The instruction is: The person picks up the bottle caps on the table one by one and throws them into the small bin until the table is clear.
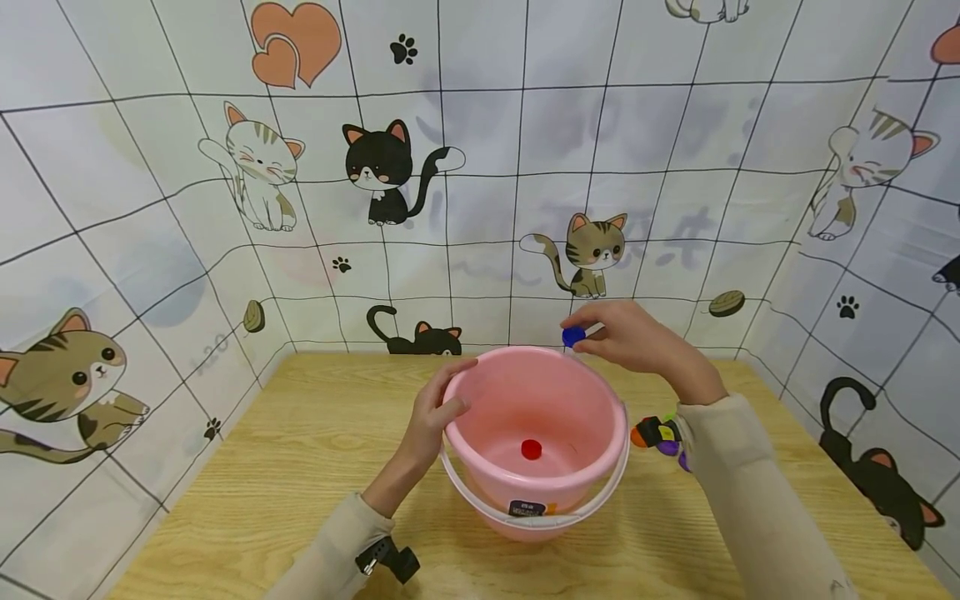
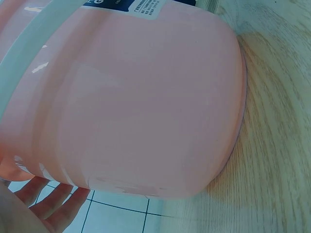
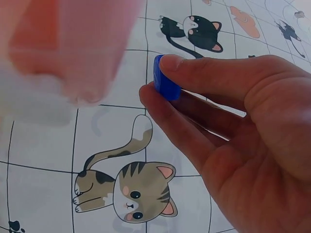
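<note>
A pink bucket (image 1: pixel 525 483) stands on the wooden table, its white handle (image 1: pixel 480 504) hanging down at the front. Inside on the bottom lies a red cap-like piece (image 1: pixel 531 450). My left hand (image 1: pixel 431 417) grips the bucket's left rim, thumb inside; in the left wrist view the fingers of that hand (image 2: pixel 58 201) lie against the bucket's side (image 2: pixel 136 107). Above the back right rim, my right hand (image 1: pixel 626 337) pinches a blue cap-like piece (image 1: pixel 573 336) between thumb and fingers. The right wrist view shows the blue piece (image 3: pixel 166 82) in the fingertips of the right hand (image 3: pixel 243 107).
Several small coloured pieces, with purple (image 1: pixel 667 448) and orange (image 1: pixel 637 437) among them, lie right of the bucket, partly hidden by the right wrist and its black strap. The wooden table (image 1: pixel 315 450) meets a white cat-print backdrop (image 1: pixel 480 208) behind and at the sides.
</note>
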A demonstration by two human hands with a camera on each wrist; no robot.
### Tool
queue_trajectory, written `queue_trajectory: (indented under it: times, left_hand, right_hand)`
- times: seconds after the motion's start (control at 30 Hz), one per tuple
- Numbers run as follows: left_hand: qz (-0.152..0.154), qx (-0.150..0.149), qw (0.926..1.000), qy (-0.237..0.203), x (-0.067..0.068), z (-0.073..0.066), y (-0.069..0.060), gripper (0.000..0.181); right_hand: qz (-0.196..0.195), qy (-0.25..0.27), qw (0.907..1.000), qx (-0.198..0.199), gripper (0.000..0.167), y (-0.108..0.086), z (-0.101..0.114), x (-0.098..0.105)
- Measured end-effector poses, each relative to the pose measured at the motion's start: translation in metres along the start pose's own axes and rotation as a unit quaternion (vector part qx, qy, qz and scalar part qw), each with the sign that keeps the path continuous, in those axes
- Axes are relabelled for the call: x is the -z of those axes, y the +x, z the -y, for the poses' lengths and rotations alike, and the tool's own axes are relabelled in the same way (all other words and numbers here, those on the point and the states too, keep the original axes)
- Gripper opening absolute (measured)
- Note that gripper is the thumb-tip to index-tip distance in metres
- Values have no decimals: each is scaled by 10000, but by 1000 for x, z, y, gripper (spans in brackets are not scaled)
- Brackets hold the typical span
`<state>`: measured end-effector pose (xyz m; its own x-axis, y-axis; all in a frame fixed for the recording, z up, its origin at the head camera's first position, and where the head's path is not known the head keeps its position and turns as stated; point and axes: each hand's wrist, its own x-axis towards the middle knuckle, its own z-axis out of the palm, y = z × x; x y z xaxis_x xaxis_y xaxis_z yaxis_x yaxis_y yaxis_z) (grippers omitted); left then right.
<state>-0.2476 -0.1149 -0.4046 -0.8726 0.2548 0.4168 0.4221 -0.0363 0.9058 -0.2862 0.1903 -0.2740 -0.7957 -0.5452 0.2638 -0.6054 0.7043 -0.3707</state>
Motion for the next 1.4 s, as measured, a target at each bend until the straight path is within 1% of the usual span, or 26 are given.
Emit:
queue_trajectory:
  times: [0.27,0.4,0.53,0.67,1.07,1.4]
  left_hand:
    - [-13,10,10000,-9,1,0,0,59]
    - [13,10,10000,-33,0,-1,0,59]
    - [15,34,10000,-31,-1,-1,-1,59]
    - [-15,35,10000,-40,0,-1,-1,59]
    - [-41,3,10000,-28,0,0,0,59]
    - [6,22,10000,-25,0,-1,-1,58]
  right_hand:
    - [170,46,9998,96,35,11,9,8]
    - [217,80,9997,31,36,14,13,10]
    - [211,84,9997,36,35,17,16,10]
    - [211,62,9997,132,35,23,18,10]
    - [355,-109,9989,294,33,33,26,9]
    - [545,-147,9982,197,33,39,31,5]
